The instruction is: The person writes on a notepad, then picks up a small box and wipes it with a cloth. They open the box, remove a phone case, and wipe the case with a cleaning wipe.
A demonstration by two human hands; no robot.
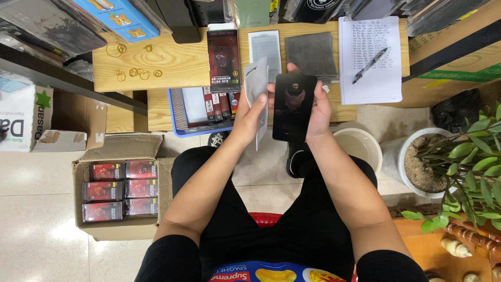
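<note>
White sleeve [257, 86], long axis upright, is pinched at its edge by the left hand [249, 112]. Just beside it to the right, the black glossy panel [294, 107], also upright, rests in the right hand [318, 107], fingers curled behind it, above the wooden table [172, 62].

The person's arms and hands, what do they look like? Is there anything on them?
Both arms are bare from the short black sleeves down. The left hand and right hand wear no gloves, and no watch, bracelet or ring shows. The fingers are bare too, with short nails as far as can be seen.
</note>
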